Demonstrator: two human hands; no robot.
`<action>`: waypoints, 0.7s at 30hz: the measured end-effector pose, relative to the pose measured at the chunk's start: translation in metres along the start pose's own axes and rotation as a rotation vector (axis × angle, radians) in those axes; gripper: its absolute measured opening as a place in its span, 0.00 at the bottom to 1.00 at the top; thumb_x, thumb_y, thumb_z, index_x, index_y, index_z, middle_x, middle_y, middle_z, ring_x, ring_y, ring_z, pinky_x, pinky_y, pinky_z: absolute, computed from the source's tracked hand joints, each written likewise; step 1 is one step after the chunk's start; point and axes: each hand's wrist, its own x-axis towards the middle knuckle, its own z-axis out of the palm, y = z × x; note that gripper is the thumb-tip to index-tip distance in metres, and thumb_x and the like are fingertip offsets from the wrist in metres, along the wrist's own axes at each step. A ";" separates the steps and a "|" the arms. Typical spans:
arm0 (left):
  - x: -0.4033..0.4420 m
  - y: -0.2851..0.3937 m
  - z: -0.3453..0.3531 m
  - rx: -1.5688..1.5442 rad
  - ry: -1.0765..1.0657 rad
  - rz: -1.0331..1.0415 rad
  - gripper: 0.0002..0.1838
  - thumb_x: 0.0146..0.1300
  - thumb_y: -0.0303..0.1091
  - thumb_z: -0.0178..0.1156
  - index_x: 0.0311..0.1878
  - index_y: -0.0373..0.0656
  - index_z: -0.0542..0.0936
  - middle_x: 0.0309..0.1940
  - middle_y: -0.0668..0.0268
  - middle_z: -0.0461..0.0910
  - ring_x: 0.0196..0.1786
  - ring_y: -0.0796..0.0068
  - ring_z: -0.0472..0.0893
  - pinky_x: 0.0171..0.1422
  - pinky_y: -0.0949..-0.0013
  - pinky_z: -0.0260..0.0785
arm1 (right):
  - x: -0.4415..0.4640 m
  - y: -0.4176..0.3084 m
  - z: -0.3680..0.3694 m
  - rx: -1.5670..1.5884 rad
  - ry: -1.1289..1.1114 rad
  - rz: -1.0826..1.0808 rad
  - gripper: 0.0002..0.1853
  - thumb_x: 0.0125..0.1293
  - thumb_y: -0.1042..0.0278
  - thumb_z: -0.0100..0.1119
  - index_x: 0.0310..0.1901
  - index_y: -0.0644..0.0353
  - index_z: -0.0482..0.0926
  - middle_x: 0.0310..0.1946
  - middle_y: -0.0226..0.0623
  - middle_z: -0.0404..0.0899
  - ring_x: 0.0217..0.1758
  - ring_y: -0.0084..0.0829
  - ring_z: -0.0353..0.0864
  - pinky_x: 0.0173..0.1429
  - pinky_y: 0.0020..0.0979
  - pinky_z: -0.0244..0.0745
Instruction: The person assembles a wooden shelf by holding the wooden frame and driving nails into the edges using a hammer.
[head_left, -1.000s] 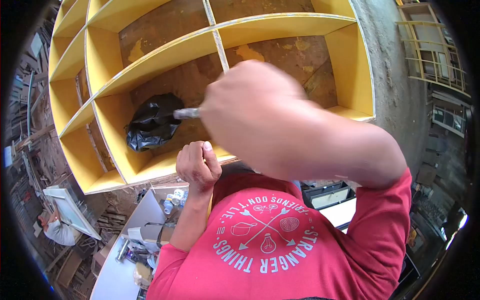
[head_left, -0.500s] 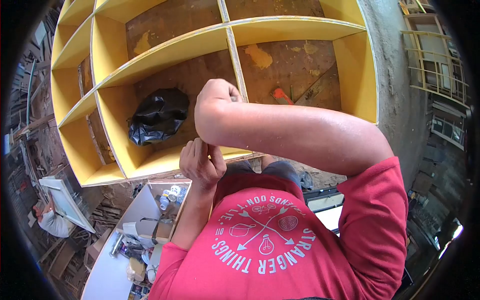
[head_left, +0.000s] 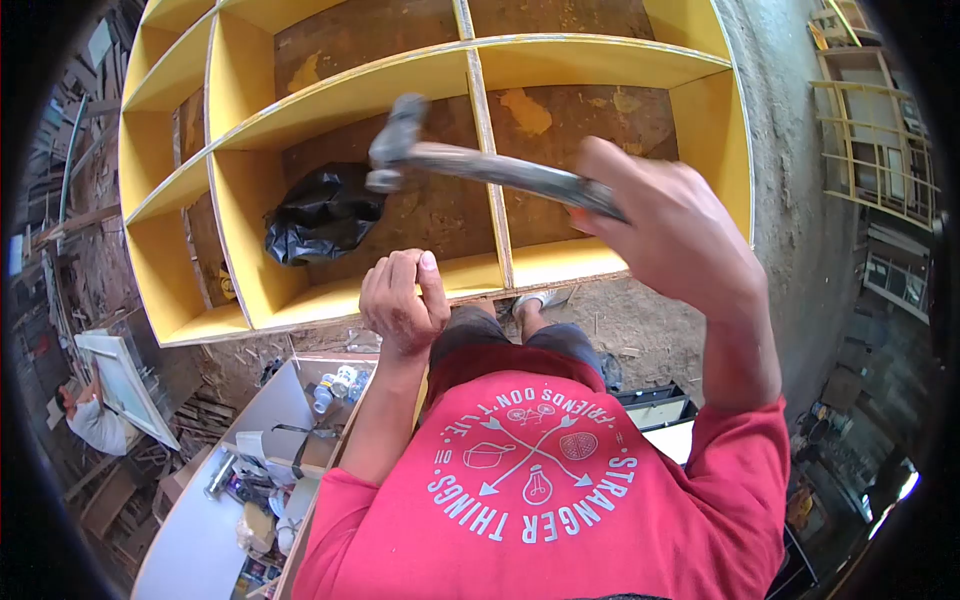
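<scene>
My right hand (head_left: pixel 665 220) grips the dark handle of a hammer (head_left: pixel 500 170), raised over the yellow shelf unit (head_left: pixel 340 85). The hammer's metal head points left, slightly blurred, above a compartment. My left hand (head_left: pixel 403 300) is closed at the shelf's near edge, fingers curled and thumb up. Whatever it may pinch is hidden. A crumpled black plastic bag (head_left: pixel 325 215) lies in the compartment just beyond my left hand.
At lower left, an open white cabinet (head_left: pixel 195 540) holds bottles and assorted items. A person (head_left: pixel 95 420) works beside a white-framed panel (head_left: pixel 130 385) farther left. Wooden frames (head_left: pixel 880 130) stand at the right. Scraps lie around the dirt floor.
My right hand has swung from near my left hand out to the right, bringing the hammer into sight. My left hand stays closed at the edge; the view has shifted slightly.
</scene>
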 end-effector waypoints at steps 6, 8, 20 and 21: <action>0.000 0.003 -0.009 -0.199 0.035 0.026 0.07 0.72 0.26 0.69 0.51 0.42 0.90 0.34 0.62 0.81 0.34 0.65 0.81 0.42 0.65 0.74 | -0.151 0.022 -0.015 0.200 -0.089 0.237 0.17 0.61 0.60 0.80 0.50 0.51 0.90 0.29 0.46 0.86 0.34 0.49 0.89 0.39 0.45 0.81; -0.004 0.000 -0.012 -0.317 0.060 -0.024 0.11 0.71 0.25 0.71 0.55 0.43 0.90 0.35 0.63 0.81 0.37 0.69 0.81 0.42 0.66 0.74 | -0.160 0.029 0.005 0.032 -0.269 0.216 0.16 0.63 0.55 0.77 0.52 0.45 0.91 0.31 0.44 0.88 0.37 0.50 0.90 0.42 0.46 0.83; -0.129 0.021 0.026 -0.810 -0.437 -0.919 0.10 0.69 0.23 0.73 0.52 0.32 0.88 0.40 0.62 0.91 0.37 0.76 0.88 0.41 0.72 0.81 | -0.108 0.112 0.172 -0.141 -0.431 0.160 0.18 0.74 0.50 0.67 0.60 0.44 0.88 0.49 0.45 0.91 0.54 0.52 0.88 0.59 0.49 0.82; -0.132 0.018 0.044 -0.911 -0.428 -0.954 0.11 0.70 0.26 0.72 0.53 0.32 0.88 0.40 0.62 0.91 0.36 0.76 0.87 0.42 0.72 0.81 | -0.110 0.120 0.178 -0.142 -0.436 0.144 0.19 0.74 0.49 0.67 0.61 0.44 0.88 0.50 0.45 0.90 0.54 0.52 0.88 0.59 0.50 0.82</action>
